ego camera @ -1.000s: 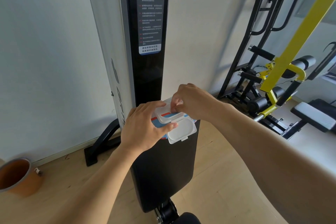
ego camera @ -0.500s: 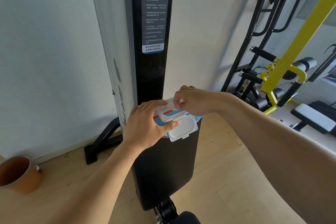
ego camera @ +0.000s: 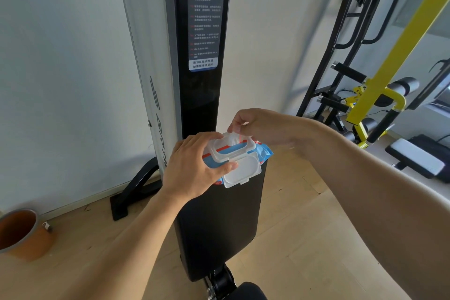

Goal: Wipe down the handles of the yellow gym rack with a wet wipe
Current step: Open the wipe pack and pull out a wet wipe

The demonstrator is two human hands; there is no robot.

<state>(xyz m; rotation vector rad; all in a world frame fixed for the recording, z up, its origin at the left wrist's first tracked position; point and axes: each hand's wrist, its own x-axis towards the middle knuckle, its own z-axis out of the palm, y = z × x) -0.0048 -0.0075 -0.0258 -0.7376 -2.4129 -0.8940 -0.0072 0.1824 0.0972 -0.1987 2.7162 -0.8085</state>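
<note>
The left hand (ego camera: 194, 165) clamped the wet-wipe pack (ego camera: 239, 157) steady, lid flipped open, while the right hand (ego camera: 253, 124) pinched a wipe (ego camera: 233, 140) at its opening; the yellow gym rack (ego camera: 379, 95) stood well beyond the right hand.

Support surface: pale wood-plank floor (ego camera: 292, 238).
Far left: orange pot (ego camera: 23, 234) with a grey rim, standing on the floor near the white wall.
Centre: black machine foot (ego camera: 132, 192), planted on the boards at the wall's base.
Right: yellow gym rack (ego camera: 379, 95), standing on the floor.
Far right: black-and-white bench pad (ego camera: 414, 161), low over the floor; its contact point cannot be told.
</note>
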